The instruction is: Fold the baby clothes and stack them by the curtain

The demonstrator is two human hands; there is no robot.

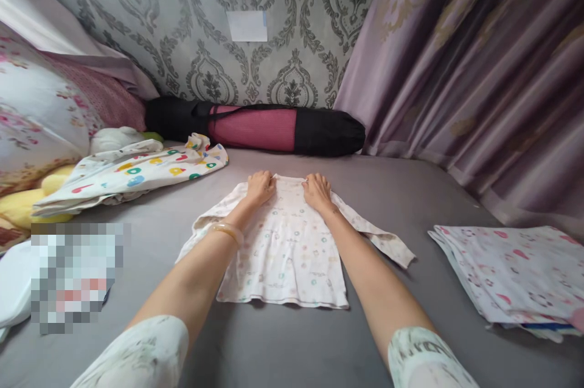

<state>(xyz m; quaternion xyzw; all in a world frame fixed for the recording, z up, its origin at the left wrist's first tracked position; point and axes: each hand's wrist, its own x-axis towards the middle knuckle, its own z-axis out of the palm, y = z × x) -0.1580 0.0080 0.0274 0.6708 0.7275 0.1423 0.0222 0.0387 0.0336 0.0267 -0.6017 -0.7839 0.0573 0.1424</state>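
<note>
A small white long-sleeved shirt (283, 242) with a faint coloured print lies spread on the grey sheet, its collar away from me and its hem towards me. My left hand (261, 187) is closed on the shirt's left shoulder, beside the collar. At the other shoulder my right hand (318, 191) grips the cloth, fingers curled. Both sleeves slant outward; my left forearm, with a pale bangle (228, 231) at the wrist, partly covers the left one. The right sleeve lies beyond my right forearm.
A folded printed cloth pile (515, 272) lies at right. On the left are a crumpled colourful-print garment (150, 169), a yellow plush-looking thing (22, 208) and a floral pillow (41, 108). A black-and-pink roll bag (255, 128) lies along the wall, beside purple curtains (438, 72).
</note>
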